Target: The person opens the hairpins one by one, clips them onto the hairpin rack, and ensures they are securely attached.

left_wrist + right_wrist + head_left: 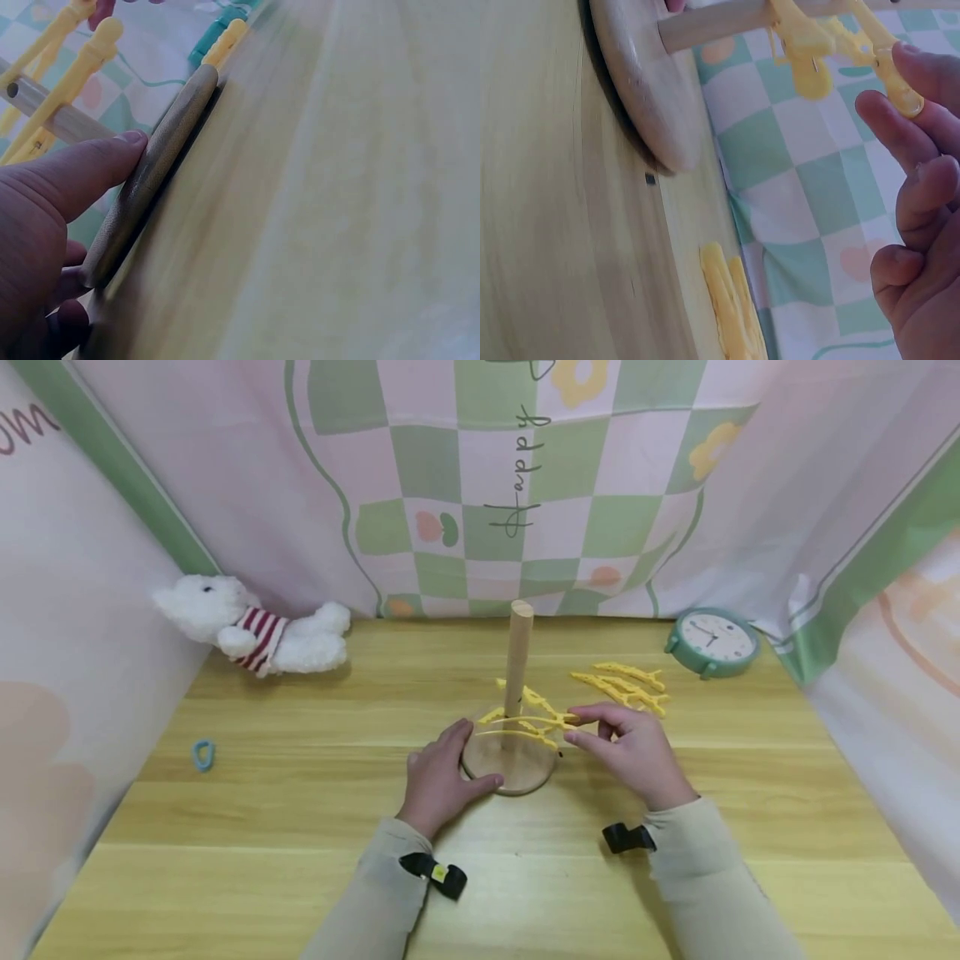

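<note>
A round wooden base with an upright wooden post stands mid-table. My left hand grips the left side of the base, thumb over its rim and fingers at its edge. Yellow plastic branch-shaped pieces stick out from the post low down, one of them a lower branch piece. Between thumb and index finger, my right hand pinches the knobbed end of a yellow branch piece, just right of the post. The other end of that piece overlaps the post in the head view.
Several loose yellow branch pieces lie behind the right hand. Farther back right is a green clock; a white plush toy lies at the back left. A small blue ring sits on the left. A checkered curtain hangs behind the table.
</note>
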Motion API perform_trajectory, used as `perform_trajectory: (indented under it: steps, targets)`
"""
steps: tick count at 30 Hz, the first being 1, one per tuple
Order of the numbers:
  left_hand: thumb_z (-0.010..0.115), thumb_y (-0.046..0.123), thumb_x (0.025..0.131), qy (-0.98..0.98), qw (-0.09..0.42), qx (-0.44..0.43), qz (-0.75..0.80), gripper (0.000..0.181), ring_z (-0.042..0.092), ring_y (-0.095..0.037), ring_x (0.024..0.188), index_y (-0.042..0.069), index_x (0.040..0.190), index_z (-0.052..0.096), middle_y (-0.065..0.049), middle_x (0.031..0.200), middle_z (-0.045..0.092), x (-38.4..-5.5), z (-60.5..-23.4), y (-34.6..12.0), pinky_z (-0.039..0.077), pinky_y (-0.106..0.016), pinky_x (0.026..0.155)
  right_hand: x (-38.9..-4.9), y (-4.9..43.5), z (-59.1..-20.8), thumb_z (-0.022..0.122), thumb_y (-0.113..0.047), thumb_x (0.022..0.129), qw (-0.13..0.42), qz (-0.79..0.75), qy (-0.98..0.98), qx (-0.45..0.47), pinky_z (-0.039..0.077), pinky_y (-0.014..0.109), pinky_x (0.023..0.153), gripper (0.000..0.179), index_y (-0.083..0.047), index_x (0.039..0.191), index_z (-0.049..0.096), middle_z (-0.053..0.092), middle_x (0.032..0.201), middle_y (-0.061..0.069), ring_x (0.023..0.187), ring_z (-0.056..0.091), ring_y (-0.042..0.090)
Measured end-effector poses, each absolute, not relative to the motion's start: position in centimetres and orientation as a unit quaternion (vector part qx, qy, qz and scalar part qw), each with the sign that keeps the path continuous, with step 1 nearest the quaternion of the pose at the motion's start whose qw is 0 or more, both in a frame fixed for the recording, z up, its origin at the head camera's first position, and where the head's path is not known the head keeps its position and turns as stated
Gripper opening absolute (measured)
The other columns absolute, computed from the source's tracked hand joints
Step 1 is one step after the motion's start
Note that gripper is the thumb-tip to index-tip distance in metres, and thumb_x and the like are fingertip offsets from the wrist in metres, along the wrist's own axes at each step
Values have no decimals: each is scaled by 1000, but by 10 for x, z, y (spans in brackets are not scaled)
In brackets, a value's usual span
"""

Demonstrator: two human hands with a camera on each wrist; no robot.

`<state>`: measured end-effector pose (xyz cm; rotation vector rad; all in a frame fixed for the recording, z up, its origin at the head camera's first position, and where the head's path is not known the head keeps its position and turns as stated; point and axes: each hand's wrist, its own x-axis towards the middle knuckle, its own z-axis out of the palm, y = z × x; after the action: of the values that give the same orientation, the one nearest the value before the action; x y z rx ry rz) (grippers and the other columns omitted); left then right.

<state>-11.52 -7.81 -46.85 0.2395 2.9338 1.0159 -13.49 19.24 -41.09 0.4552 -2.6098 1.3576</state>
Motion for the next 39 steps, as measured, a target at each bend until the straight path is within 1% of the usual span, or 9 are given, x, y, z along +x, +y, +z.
perform_trajectory:
  steps: [6, 10, 12, 18, 22, 25, 29, 34, 39]
  targets:
    - [78, 59, 78, 945, 21, 78, 318, 95, 55, -31, 123, 15, 153, 41, 0, 159, 39, -115, -468, -78, 31, -47, 97, -133, 183, -409, 81, -21, 87, 65, 448, -880, 147, 36, 26, 45, 22, -12, 106, 77, 53, 64, 2, 55, 44, 13]
    - [77, 60, 79, 947, 23, 83, 309, 94, 55, -31, 121, 15, 154, 41, 0, 160, 37, -115, -469, -77, 31, -48, 96, -130, 178, -408, 81, -19, 86, 64, 449, -880, 139, 36, 27, 45, 22, -13, 106, 77, 54, 65, 3, 55, 44, 14]
    - [76, 60, 80, 949, 21, 87, 303, 93, 55, -31, 120, 15, 153, 43, 0, 160, 37, -115, -468, -77, 32, -48, 95, -130, 176, -407, 81, -17, 86, 64, 450, -880, 138, 36, 27, 45, 22, -13, 106, 77, 57, 68, 1, 56, 45, 14]
    - [77, 60, 78, 953, 14, 92, 289, 88, 58, -29, 109, 16, 149, 49, 2, 159, 39, -114, -467, -76, 33, -46, 90, -129, 170, -407, 81, -17, 86, 59, 444, -881, 151, 39, 26, 49, 22, -13, 107, 77, 68, 84, -3, 61, 49, 14]
    - [77, 61, 78, 952, 16, 91, 291, 89, 57, -28, 110, 16, 150, 48, 2, 159, 40, -114, -467, -76, 33, -45, 90, -128, 171, -406, 82, -15, 85, 64, 443, -880, 157, 41, 25, 52, 23, -12, 107, 76, 70, 88, -3, 67, 53, 14]
    - [77, 61, 78, 952, 18, 89, 292, 91, 57, -29, 114, 16, 151, 46, 2, 159, 39, -114, -468, -76, 33, -45, 91, -128, 173, -404, 82, -16, 84, 53, 448, -879, 157, 42, 26, 55, 24, -12, 107, 76, 69, 88, -3, 72, 55, 15]
    - [76, 62, 78, 952, 19, 89, 293, 93, 56, -28, 116, 16, 152, 44, 3, 159, 39, -115, -469, -76, 33, -46, 92, -127, 174, -401, 83, -22, 84, 23, 455, -878, 144, 43, 26, 57, 25, -14, 107, 76, 68, 86, -2, 75, 56, 18]
    - [76, 62, 79, 952, 19, 89, 294, 94, 56, -28, 116, 16, 153, 43, 2, 159, 39, -114, -468, -76, 33, -46, 92, -126, 174, -400, 85, -29, 82, -13, 452, -881, 140, 41, 28, 56, 29, -18, 107, 75, 64, 81, 0, 76, 56, 20]
    - [76, 62, 79, 951, 19, 89, 296, 93, 56, -28, 115, 16, 153, 43, 2, 159, 40, -114, -468, -76, 32, -47, 94, -125, 173, -400, 85, -31, 81, -32, 446, -883, 144, 41, 30, 57, 30, -18, 107, 74, 63, 80, 0, 75, 55, 24]
